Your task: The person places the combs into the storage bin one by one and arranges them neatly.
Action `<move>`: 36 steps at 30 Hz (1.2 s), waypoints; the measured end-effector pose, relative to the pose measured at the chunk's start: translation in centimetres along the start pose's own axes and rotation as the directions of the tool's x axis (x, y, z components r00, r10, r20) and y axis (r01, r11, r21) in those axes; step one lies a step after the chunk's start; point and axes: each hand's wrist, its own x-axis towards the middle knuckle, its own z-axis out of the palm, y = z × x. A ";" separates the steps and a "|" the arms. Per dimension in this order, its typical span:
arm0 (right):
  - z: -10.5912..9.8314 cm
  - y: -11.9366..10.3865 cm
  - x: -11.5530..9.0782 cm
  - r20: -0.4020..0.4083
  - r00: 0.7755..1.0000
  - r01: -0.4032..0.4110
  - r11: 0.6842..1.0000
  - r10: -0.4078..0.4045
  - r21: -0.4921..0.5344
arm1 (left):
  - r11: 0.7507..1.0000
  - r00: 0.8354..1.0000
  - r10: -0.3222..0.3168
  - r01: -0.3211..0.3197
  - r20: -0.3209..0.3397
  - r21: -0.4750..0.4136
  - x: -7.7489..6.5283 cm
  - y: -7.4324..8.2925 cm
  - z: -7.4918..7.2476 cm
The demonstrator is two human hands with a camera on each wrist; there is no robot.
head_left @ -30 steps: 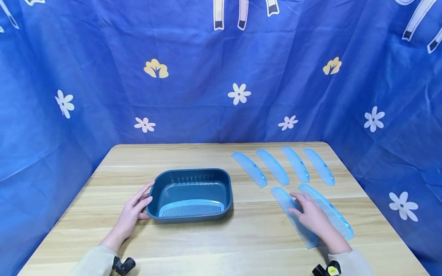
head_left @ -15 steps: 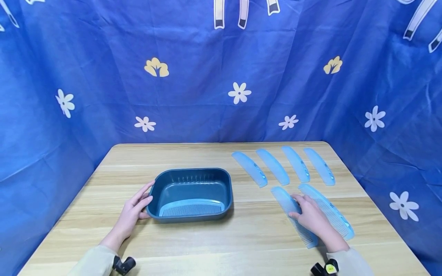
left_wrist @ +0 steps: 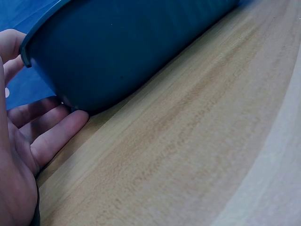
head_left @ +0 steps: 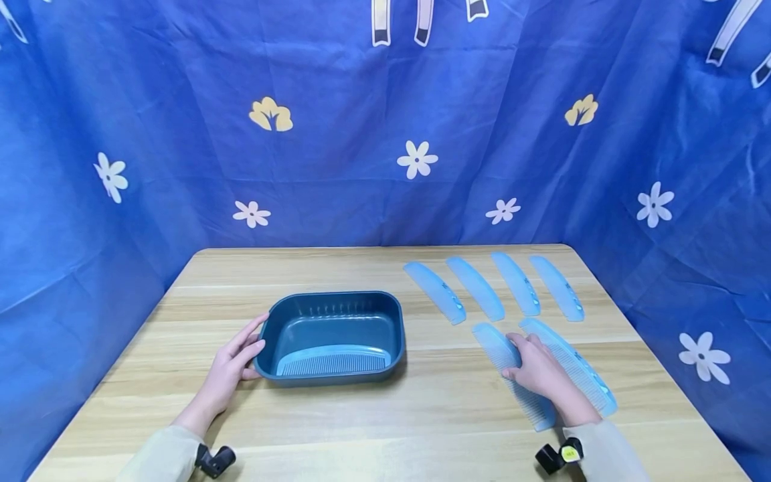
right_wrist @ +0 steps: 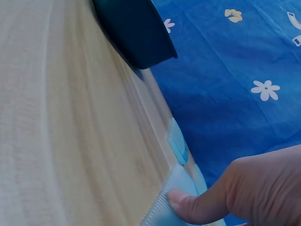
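Note:
At the left, a dark teal plastic basin [head_left: 334,383] stands on the table, with one light-blue comb [head_left: 334,361] lying in it, teeth toward the person. My left hand [head_left: 224,375] grips its left end, thumb and index finger at the rim, the other fingers low against the outer wall [left_wrist: 103,61]. On the right, my right hand [head_left: 539,368] pinches a light-blue comb [head_left: 495,346] lying on the table; the thumb [right_wrist: 186,202] is on its toothed side, while the fingertips are partly hidden in the right wrist view. Another comb [head_left: 581,375] lies just right of that hand.
Several more light-blue combs [head_left: 435,292] lie slanted in a row at the back right of the wooden table [head_left: 385,428]. A blue patterned cloth [head_left: 337,167] hangs behind and on both sides. Each sleeve carries a small black wrist camera [head_left: 215,462].
My right hand has closed its thumb and fingers onto the near comb, its wrist shifting slightly left. The left hand and the basin have stayed in place.

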 end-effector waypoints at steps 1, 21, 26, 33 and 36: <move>-0.1 0.0 0.0 0.005 1.000 0.000 1.000 0.000 0.008 | 1.000 1.000 0.002 -0.002 -0.001 0.000 0.0 0.0 0.0; -0.3 0.0 0.0 0.014 1.000 -0.002 0.971 -0.001 0.240 | 1.000 1.000 -0.021 0.021 -0.004 -0.021 0.0 0.2 0.0; -0.4 0.0 -0.1 0.009 1.000 -0.001 0.956 -0.001 0.294 | 0.999 1.000 -0.026 0.026 -0.002 -0.023 -0.1 0.2 0.0; -0.4 0.0 0.1 -0.065 0.996 0.077 0.928 -0.057 0.365 | 0.999 1.000 -0.030 0.030 -0.004 -0.020 0.0 0.1 0.0; -0.4 -0.1 0.2 -0.100 0.993 0.091 0.930 -0.059 0.355 | 1.000 1.000 -0.023 0.023 0.002 -0.018 0.0 0.1 0.0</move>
